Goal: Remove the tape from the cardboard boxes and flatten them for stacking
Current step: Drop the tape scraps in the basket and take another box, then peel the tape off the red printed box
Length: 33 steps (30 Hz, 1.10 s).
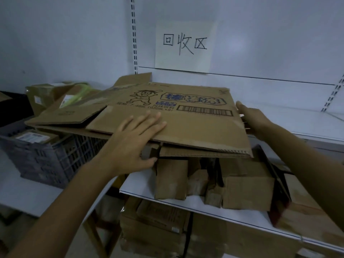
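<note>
So that it stacks flat, the box (195, 125) is pressed under spread fingers (149, 121) of the left hand (130, 146); whether the right hand (256, 121) grips cannot be told.

Handwritten paper sign (184, 46), grey plastic crate (42, 161), white shelf (137, 183)
</note>
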Each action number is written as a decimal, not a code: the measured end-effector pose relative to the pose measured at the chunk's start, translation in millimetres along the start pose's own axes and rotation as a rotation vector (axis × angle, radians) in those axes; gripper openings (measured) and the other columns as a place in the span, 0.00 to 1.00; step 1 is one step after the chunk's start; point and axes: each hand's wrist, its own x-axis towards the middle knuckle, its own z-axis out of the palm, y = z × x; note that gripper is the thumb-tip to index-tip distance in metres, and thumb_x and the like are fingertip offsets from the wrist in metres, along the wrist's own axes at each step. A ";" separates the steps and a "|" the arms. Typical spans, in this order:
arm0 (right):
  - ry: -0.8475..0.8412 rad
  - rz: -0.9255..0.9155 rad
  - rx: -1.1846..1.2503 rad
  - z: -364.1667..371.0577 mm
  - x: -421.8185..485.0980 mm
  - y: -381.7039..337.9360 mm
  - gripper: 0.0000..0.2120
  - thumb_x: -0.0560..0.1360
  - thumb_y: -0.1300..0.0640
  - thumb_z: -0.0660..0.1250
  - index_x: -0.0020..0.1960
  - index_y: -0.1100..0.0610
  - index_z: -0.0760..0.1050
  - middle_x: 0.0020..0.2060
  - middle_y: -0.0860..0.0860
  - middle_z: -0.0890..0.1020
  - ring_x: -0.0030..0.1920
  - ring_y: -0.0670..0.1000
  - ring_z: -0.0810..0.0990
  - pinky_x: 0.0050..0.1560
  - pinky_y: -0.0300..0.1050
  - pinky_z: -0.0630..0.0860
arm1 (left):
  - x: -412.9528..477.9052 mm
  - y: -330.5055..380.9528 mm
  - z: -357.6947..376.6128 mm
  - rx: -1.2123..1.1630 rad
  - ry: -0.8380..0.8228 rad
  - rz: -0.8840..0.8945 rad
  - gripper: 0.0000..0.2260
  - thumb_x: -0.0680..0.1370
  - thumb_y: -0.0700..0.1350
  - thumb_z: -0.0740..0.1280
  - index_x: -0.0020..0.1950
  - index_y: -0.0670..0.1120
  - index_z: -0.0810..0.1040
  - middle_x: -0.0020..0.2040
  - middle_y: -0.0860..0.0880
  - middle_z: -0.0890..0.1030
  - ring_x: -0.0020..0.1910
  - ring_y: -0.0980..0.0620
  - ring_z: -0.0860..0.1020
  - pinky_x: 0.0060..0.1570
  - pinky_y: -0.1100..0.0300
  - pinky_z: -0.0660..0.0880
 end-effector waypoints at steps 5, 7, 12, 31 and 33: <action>-0.061 -0.043 0.035 -19.1 -42.0 20.1 0.20 0.79 0.42 0.59 0.59 0.58 0.72 0.40 0.57 0.83 0.39 0.55 0.82 0.40 0.50 0.79 | 26.1 73.4 -36.6 -0.267 0.011 0.066 0.31 0.73 0.64 0.47 0.76 0.59 0.56 0.76 0.61 0.55 0.74 0.64 0.48 0.72 0.57 0.44; -0.065 -0.085 -0.034 -36.9 -60.6 28.4 0.21 0.78 0.42 0.60 0.59 0.57 0.72 0.44 0.57 0.83 0.39 0.53 0.82 0.41 0.49 0.80 | 45.4 115.2 -45.3 -0.312 0.065 0.130 0.29 0.75 0.62 0.45 0.75 0.57 0.59 0.75 0.60 0.59 0.73 0.64 0.51 0.70 0.60 0.47; -0.029 -0.287 -0.454 -115.4 -108.0 84.1 0.30 0.76 0.42 0.63 0.73 0.54 0.61 0.65 0.53 0.74 0.60 0.50 0.75 0.56 0.41 0.70 | 85.8 226.9 -16.0 -0.316 0.057 0.315 0.27 0.77 0.60 0.44 0.75 0.55 0.60 0.75 0.56 0.62 0.75 0.59 0.55 0.72 0.58 0.50; -0.044 0.178 -0.565 -352.5 -184.8 370.3 0.28 0.75 0.49 0.67 0.72 0.48 0.61 0.70 0.47 0.69 0.62 0.44 0.72 0.53 0.25 0.62 | 167.6 504.1 259.4 -0.607 -0.394 0.439 0.32 0.78 0.50 0.65 0.77 0.49 0.54 0.77 0.54 0.48 0.76 0.54 0.52 0.71 0.60 0.55; 0.005 0.217 -0.506 -350.1 -165.7 390.1 0.28 0.76 0.47 0.66 0.72 0.46 0.59 0.71 0.46 0.67 0.63 0.42 0.69 0.56 0.31 0.62 | 200.7 512.6 282.3 -0.596 -0.363 0.393 0.31 0.77 0.48 0.65 0.77 0.49 0.54 0.78 0.52 0.50 0.76 0.51 0.51 0.72 0.56 0.54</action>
